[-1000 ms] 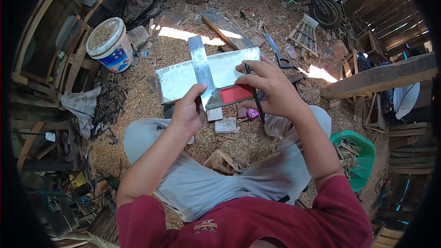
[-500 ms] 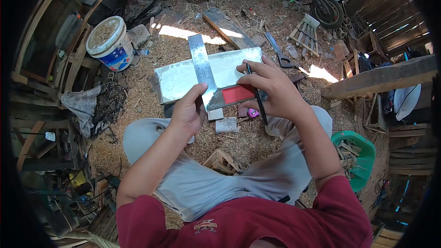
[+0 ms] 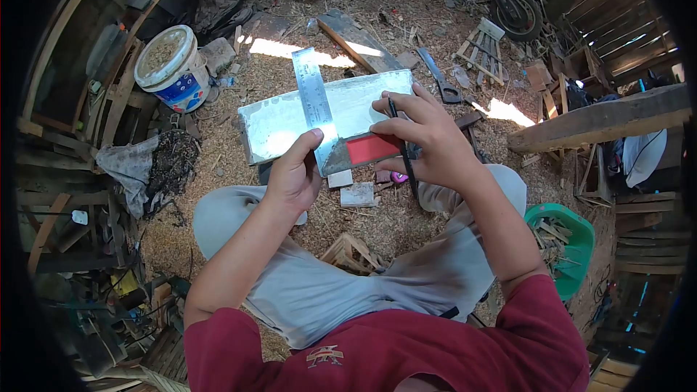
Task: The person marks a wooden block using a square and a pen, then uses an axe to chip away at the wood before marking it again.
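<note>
A pale, flat board [image 3: 272, 127] lies across the space before my knees. Over it, crosswise, rests a metal ruler [image 3: 313, 94]. My left hand [image 3: 296, 176] grips the ruler's near end, its thumb on top and the fingers mostly hidden underneath. A red rectangular piece [image 3: 372, 149] shows at the board's near right edge. My right hand [image 3: 428, 134] is over the board's right end, its fingers bent round a thin black pencil-like tool [image 3: 409, 167].
White bucket [image 3: 172, 69] at left; green basin [image 3: 566, 250] of wood scraps at right. A handsaw [image 3: 438, 76] and a plank [image 3: 363, 40] lie beyond the board. Small blocks [image 3: 357, 194] sit between my knees. A wooden beam [image 3: 602, 123] juts in from the right.
The board, ruler and both hands have shifted slightly to the left. Both hands keep their holds.
</note>
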`<state>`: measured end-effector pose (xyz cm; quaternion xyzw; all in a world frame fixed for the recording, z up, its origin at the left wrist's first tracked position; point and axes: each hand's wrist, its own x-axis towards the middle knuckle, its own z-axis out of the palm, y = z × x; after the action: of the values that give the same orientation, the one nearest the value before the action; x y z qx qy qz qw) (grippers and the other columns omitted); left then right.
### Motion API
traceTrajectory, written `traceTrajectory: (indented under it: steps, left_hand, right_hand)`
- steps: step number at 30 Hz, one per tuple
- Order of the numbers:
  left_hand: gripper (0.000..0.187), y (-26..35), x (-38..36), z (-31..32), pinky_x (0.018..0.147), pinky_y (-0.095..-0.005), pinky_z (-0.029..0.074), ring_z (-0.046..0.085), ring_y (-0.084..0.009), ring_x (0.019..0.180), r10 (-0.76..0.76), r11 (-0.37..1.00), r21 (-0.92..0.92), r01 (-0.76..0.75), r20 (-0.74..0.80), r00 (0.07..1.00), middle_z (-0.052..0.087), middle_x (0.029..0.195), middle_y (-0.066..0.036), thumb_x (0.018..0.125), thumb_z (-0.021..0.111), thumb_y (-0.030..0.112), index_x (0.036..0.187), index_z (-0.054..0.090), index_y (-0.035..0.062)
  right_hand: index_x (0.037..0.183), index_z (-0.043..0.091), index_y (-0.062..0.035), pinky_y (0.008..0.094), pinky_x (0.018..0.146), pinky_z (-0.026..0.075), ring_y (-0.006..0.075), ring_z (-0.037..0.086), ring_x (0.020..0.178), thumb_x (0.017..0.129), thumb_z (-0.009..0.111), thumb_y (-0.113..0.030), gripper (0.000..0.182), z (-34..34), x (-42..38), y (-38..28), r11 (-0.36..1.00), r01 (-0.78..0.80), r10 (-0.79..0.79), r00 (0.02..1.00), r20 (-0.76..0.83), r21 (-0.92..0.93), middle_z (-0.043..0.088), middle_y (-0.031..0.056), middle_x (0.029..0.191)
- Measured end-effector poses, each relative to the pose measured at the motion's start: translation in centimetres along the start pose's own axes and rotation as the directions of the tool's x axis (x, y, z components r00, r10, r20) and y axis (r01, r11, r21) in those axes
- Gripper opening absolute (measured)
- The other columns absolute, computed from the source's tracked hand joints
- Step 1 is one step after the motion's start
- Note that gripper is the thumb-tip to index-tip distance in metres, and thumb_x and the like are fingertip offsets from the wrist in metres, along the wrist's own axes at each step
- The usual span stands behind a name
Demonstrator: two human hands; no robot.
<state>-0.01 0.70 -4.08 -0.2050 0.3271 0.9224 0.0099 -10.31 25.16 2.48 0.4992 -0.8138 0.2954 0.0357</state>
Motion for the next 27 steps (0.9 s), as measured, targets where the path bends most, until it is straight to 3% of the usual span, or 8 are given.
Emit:
traceTrajectory:
  steps: [14, 27]
  left_hand:
    - [0.041, 0.2, -0.2, 0.2, 0.111, -0.0409, 0.056, 0.07, -0.0232, 0.123, 0.052, 0.996, 0.066, -0.052, -0.004, 0.999, 0.072, 0.131, -0.012, 0.104, 0.071, 0.014, 0.141, 0.06, -0.001]
    - [0.039, 0.5, -0.4, 0.7, 0.113, -0.0415, 0.054, 0.068, -0.023, 0.125, 0.053, 0.996, 0.074, -0.052, -0.011, 0.999, 0.071, 0.133, -0.012, 0.104, 0.07, 0.014, 0.14, 0.061, 0.0005]
  right_hand:
    - [0.12, 0.077, -0.0126, 0.0604, 0.127, 0.035, 0.0367, 0.057, 0.145, 0.071, 0.096, -0.03, 0.055, 0.0, 0.0, 0.2, 1.0, 0.021, -0.021, 1.0, -0.014, 0.019, 0.069, 0.0107, 0.14]
    - [0.121, 0.077, -0.0138, 0.0608, 0.127, 0.034, 0.0355, 0.057, 0.145, 0.07, 0.096, -0.03, 0.056, -0.1, 0.2, 0.0, 1.0, 0.019, -0.019, 1.0, -0.01, 0.018, 0.068, 0.0091, 0.142]
